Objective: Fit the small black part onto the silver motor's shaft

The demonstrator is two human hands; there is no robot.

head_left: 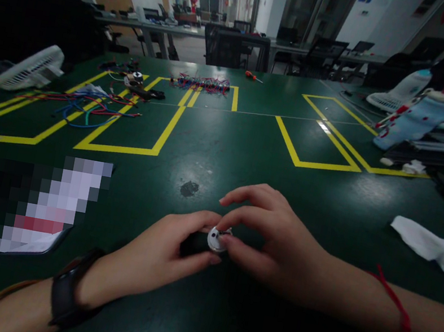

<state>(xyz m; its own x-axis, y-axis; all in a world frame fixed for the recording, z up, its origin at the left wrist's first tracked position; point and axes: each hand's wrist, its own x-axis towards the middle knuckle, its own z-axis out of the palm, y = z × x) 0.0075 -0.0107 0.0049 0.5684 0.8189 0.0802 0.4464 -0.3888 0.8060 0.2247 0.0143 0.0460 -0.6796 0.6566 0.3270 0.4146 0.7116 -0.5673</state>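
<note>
A small round silver-white part (215, 239) with dark holes in its face is held low over the green table (214, 159). My left hand (168, 248), wearing a black watch, grips the part's rim between thumb and fingers. From the right, my right hand (273, 238) touches its face with thumb and index fingertip; the other visible finger is raised. Something tiny and dark between those fingertips is too small to make out. A red string circles my right wrist.
To the left lies a blurred-out phone-like object (52, 205). Loose wires (95, 106) and a white fan (32, 70) are farther back. A white tissue (427, 245) and a light-blue bottle (414, 120) stand out at right. An orange screwdriver (252, 76) lies near the far edge.
</note>
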